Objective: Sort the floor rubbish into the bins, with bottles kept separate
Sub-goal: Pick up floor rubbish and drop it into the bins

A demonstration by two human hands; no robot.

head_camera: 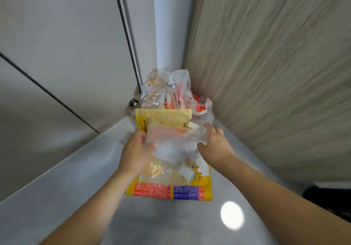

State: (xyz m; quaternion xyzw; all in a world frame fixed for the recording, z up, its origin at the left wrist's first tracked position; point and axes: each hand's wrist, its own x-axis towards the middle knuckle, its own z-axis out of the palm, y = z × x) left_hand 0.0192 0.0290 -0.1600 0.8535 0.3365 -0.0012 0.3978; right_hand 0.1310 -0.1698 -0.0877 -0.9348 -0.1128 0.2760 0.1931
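While both hands work: left hand (137, 150) and right hand (214, 143) each pinch the crumpled clear plastic wrapper (171, 142).
Wrapper: over a yellow printed bag (165, 120).
Behind: transparent rubbish-filled bag (167, 91), cornered between grey wall (66, 36) and wood-grain panel (275, 55).

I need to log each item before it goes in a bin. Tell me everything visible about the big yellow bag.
The yellow bag is a large printed plastic pouch lying flat on the grey floor in the corner. Its near end has red and blue text panels; its far end is folded over. Clear plastic wrappers lie over its middle. The left hand grips its left edge together with the wrappers; the right hand holds the wrappers above it.
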